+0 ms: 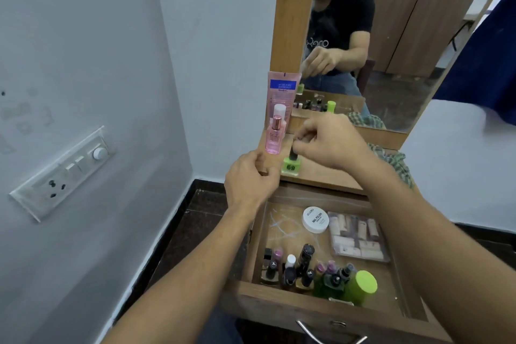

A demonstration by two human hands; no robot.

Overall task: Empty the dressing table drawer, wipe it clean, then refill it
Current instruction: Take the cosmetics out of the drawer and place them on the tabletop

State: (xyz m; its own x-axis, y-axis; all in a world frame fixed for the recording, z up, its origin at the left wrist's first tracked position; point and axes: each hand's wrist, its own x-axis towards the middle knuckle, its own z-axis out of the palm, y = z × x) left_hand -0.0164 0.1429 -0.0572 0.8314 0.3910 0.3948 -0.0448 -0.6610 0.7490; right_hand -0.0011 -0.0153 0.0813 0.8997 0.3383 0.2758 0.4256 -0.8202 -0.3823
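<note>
The wooden drawer (321, 307) is pulled open below the dressing table top (321, 176). Inside it stand several nail polish bottles (290, 268), a green-capped bottle (360, 285), a white nail polish remover tub (315, 219) and a clear case of small items (357, 237). On the table top, my right hand (332, 142) pinches the dark cap of a green nail polish bottle (291, 166) that stands on the wood. My left hand (251, 179) grips the table's left front corner. A pink tube (282, 95) and a pink spray bottle (275, 137) stand behind.
A checked cloth (391, 159) lies on the table top at the right, beside the mirror (391, 50). A grey wall with a switch panel (61, 173) is at the left. The drawer's metal handle (329, 335) points toward me. Dark floor lies below.
</note>
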